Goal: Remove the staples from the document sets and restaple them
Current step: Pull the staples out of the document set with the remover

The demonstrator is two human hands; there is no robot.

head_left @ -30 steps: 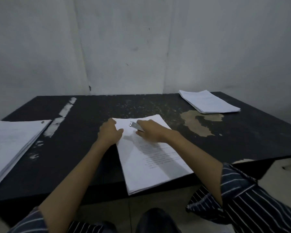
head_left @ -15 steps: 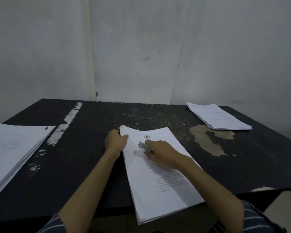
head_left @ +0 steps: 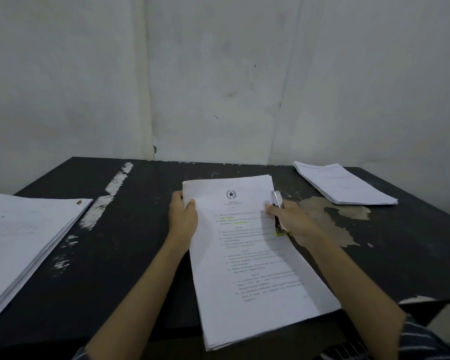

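Your left hand (head_left: 183, 219) pinches the far-left edge of the document set (head_left: 244, 268) on the counter (head_left: 140, 255); right hand (head_left: 294, 224) grips a metal tool (head_left: 277, 203) at its right edge. Light sheets may slide: clamp the far corner.

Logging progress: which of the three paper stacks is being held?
The middle stack, with the star emblem on top; the left hand grips its left edge, the right hand its right edge. The left stack and far stack lie untouched.

Matt paper document set (head_left: 250, 255); scuffed table (head_left: 140, 255).
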